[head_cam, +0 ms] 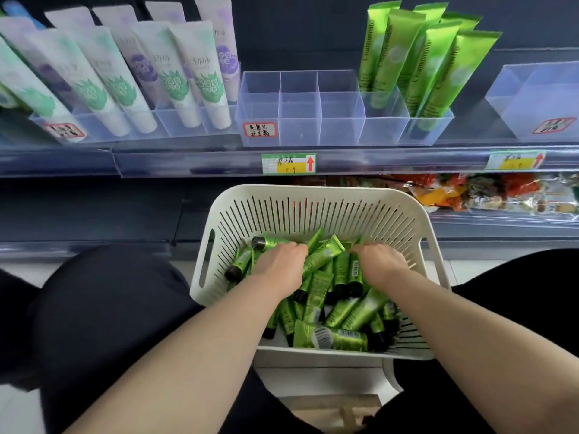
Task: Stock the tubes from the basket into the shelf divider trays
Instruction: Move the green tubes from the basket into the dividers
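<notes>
While knuckle-deep in basket (313, 192), left hand (279, 264) and right hand (379, 261) among tubes (319, 258), grips unclear; "Chamomile" on tall tubes (432, 67) in tray (313, 126).

On the shelf (188, 166): clear divider trays (300, 120) side by side, holding white tubes (175, 73) left, tall green tubes (416, 57) right.
</notes>
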Tool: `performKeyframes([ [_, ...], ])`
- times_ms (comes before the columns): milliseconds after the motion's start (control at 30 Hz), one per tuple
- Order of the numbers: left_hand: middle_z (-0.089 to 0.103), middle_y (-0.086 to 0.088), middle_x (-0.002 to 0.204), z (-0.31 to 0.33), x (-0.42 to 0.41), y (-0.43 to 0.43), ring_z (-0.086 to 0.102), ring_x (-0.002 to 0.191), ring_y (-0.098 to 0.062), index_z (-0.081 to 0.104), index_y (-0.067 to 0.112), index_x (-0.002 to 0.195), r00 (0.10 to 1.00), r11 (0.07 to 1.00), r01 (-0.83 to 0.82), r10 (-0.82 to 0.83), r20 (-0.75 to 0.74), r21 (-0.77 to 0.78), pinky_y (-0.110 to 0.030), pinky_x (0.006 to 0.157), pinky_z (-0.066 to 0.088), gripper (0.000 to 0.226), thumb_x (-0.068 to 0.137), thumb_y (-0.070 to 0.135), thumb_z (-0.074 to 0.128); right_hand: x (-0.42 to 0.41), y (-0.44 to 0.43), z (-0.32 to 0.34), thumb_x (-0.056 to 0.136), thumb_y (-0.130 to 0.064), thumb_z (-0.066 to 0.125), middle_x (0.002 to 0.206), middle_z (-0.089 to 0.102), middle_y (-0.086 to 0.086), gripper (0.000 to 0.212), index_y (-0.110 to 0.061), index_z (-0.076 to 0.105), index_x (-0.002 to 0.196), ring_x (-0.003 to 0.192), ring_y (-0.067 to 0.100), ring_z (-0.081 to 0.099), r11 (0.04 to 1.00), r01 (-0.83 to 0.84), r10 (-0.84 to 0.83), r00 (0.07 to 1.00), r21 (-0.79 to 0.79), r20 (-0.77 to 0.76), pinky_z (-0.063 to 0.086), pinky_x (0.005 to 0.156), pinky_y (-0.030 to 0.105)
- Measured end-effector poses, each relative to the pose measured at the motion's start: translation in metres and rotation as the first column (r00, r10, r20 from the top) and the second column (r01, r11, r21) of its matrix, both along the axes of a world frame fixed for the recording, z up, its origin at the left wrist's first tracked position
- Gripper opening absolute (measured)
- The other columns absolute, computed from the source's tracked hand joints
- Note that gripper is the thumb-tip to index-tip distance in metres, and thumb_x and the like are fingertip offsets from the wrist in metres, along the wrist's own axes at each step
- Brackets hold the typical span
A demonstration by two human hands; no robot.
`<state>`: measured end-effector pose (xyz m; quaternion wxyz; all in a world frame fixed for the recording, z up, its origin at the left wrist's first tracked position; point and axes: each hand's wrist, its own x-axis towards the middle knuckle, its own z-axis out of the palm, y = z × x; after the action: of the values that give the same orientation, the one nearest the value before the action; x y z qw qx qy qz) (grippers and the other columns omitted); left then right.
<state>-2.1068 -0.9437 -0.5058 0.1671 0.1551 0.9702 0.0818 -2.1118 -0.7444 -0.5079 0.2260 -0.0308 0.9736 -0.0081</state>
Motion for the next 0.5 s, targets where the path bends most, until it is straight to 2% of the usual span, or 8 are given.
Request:
performKeyframes([
  [100,0.058,-0.003,0.113,-0.004,0.000,0.000,0.057,0.098,-0.021,0.056,0.015,0.121,1.000,1.000,0.000,0.000,0.010,0.009,-0.036,0.075,0.053,0.031,0.092,0.004,0.057,0.001,-0.004,-0.009,0.094,-0.009,0.044,0.121,0.061,0.010,0.040,-0.013,0.046,0.134,0.111,0.026,0.059,0.999,0.055,-0.055,0.998,-0.002,0.022,0.050,0.091,0.038],
  [233,0.059,-0.003,0.115,-0.005,0.002,-0.001,0.059,0.094,-0.020,0.056,0.015,0.123,0.999,1.000,0.012,-0.013,0.042,0.024,-0.036,0.075,0.054,0.031,0.093,0.007,0.057,0.005,-0.009,-0.013,0.093,-0.045,0.053,0.133,0.045,0.011,0.040,-0.023,0.055,0.127,0.107,0.026,0.058,0.999,0.043,-0.044,0.994,0.009,0.097,0.050,0.086,0.037],
  [333,0.059,-0.003,0.115,-0.005,0.002,-0.001,0.059,0.097,-0.020,0.056,0.015,0.124,0.999,0.999,0.014,-0.016,0.035,0.035,-0.036,0.079,0.055,0.032,0.093,0.008,0.058,0.004,-0.014,-0.014,0.091,-0.047,0.054,0.134,0.040,0.010,0.039,-0.019,0.062,0.117,0.101,0.025,0.058,0.999,0.037,-0.042,0.991,0.040,0.130,0.049,0.085,0.037],
  [433,0.059,-0.003,0.116,-0.005,0.001,-0.001,0.058,0.098,-0.019,0.056,0.014,0.125,0.999,0.999,0.009,-0.011,0.030,0.046,-0.033,0.078,0.053,0.033,0.093,0.007,0.057,0.010,-0.021,-0.011,0.092,-0.041,0.054,0.117,0.049,0.004,0.029,-0.015,0.066,0.096,0.084,0.019,0.055,0.998,-0.045,0.040,0.993,0.035,0.112,0.047,0.070,0.031],
  [500,0.059,-0.003,0.115,-0.005,0.002,-0.001,0.059,0.096,-0.018,0.056,0.014,0.125,1.000,0.999,0.010,-0.011,0.025,0.046,-0.030,0.073,0.051,0.032,0.094,0.006,0.057,0.019,-0.026,-0.009,0.092,-0.042,0.054,0.104,0.055,0.002,0.029,-0.015,0.064,0.089,0.080,0.017,0.055,0.993,-0.112,0.109,0.989,0.028,0.098,0.049,0.067,0.029],
])
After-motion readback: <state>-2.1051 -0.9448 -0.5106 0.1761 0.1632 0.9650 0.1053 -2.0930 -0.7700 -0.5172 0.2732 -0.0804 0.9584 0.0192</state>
